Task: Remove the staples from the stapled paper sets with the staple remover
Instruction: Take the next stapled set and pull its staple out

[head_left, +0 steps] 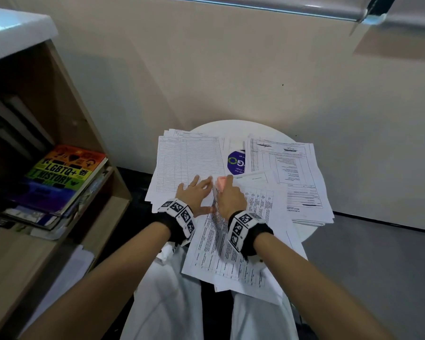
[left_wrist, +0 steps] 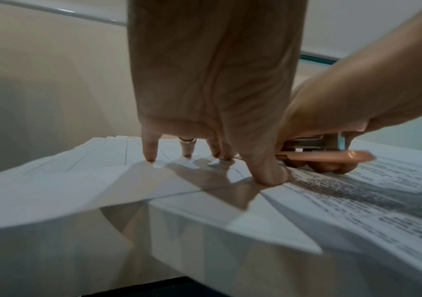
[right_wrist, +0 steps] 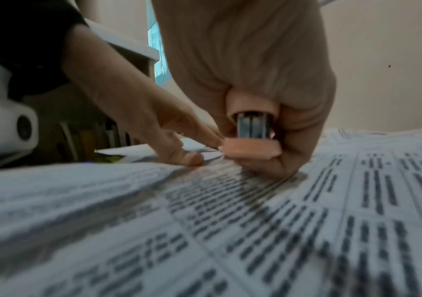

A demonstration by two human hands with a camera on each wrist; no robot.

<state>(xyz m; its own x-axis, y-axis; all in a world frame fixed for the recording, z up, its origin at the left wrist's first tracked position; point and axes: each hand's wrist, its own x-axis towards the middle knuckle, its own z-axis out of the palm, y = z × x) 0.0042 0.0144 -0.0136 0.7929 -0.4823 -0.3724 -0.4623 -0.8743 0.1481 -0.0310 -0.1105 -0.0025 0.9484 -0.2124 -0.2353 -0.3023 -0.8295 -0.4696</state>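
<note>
The scene is lit softly and evenly from above, with a bright streak of glare on the metal rail (head_left: 268, 4) toward twelve o'clock. The bookshelf (head_left: 30, 133) at nine o'clock is left in deep shade. Straight lines are bowed near the edges of the head view. In the wrist views, short fan-shaped shadows are cast under the fingers (left_wrist: 150, 148), and the printed sheets (right_wrist: 280, 231) are smeared by blur.

staple: hidden under my right hand (head_left: 228, 196) and the pink staple remover (right_wrist: 251, 138); I cannot see it in any view.
remover tip: covered by my fingers (left_wrist: 326, 167).
print on the paper set (right_wrist: 268, 221): blurred, unreadable.
round table (head_left: 233, 127): near edge buried under sheets.
blue sticker (head_left: 236, 161): half covered by papers.
</note>
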